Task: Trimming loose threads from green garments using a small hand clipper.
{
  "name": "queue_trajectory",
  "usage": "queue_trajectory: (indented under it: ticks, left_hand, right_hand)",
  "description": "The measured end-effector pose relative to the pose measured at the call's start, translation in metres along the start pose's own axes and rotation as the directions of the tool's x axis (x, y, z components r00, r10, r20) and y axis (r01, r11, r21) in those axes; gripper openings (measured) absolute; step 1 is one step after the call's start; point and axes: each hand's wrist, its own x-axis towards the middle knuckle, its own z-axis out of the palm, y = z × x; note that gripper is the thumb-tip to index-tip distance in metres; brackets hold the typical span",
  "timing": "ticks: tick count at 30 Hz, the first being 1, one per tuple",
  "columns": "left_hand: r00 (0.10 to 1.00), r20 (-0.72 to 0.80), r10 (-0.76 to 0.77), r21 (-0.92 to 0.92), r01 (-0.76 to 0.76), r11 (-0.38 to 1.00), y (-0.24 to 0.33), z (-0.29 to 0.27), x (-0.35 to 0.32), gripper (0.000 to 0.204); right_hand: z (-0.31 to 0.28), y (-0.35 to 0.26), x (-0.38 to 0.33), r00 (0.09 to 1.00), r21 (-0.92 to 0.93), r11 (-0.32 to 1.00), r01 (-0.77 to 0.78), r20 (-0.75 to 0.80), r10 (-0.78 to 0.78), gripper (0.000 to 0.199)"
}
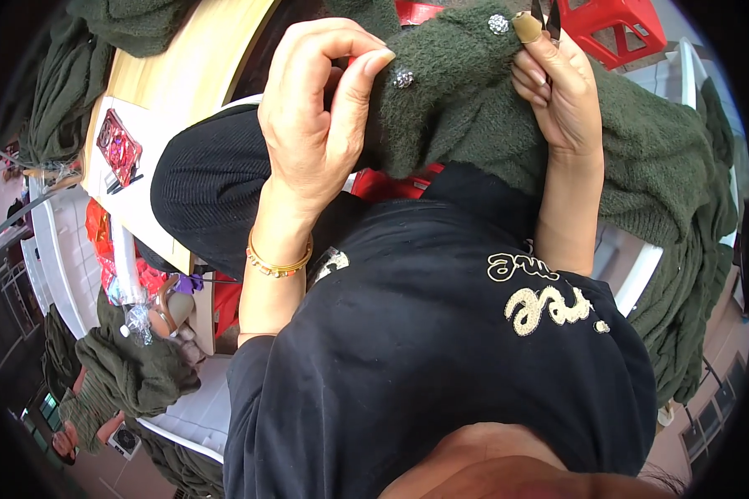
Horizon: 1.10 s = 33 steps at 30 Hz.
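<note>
Ideally, I angle dark pointed metal snips (554,22) off the fuzzy green knit (449,54), right hand (564,90) curled round them at one o'clock, left hand (318,112) at eleven pinching something I can't discern.

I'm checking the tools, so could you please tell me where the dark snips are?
At the head view's upper right, the dark snips protrude from the right hand, left of the red stool.

Clear air between left hand (312,125) and right hand (567,96), above green knit (451,75); tabletop (183,71) bounds left, white crate (642,279) right.
</note>
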Motion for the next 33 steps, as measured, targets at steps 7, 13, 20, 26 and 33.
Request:
queue_trajectory:
  ticks: [7, 13, 20, 26, 33]
  left_hand:
    - [0.998, -0.021, -0.066, -0.053, 0.065, 0.996, 0.002, 0.0, -0.005, 0.006]
    - [0.998, 0.013, -0.059, -0.069, 0.059, 0.996, 0.007, 0.003, -0.005, 0.006]
    - [0.995, 0.071, -0.064, -0.056, 0.068, 0.996, -0.001, -0.004, -0.011, 0.013]
    - [0.996, 0.091, -0.015, -0.089, 0.023, 0.996, -0.001, -0.005, -0.011, 0.012]
    - [0.947, 0.099, -0.305, -0.03, 0.309, 0.951, 0.037, -0.005, 0.006, 0.006]
  right_hand:
    - [0.051, -0.019, -0.012, 0.986, -0.342, 0.926, 0.161, 0.104, -0.133, 0.026]
    - [0.037, -0.003, -0.007, 0.897, -0.437, 0.825, 0.358, 0.406, -0.174, 0.038]
    - [0.037, -0.004, 0.0, 0.848, -0.511, 0.759, 0.404, 0.52, -0.101, 0.033]
    - [0.039, 0.004, 0.002, 0.909, -0.477, 0.831, 0.285, 0.411, -0.075, 0.029]
    - [0.036, 0.006, 0.004, 0.867, -0.508, 0.796, 0.33, 0.497, -0.042, 0.028]
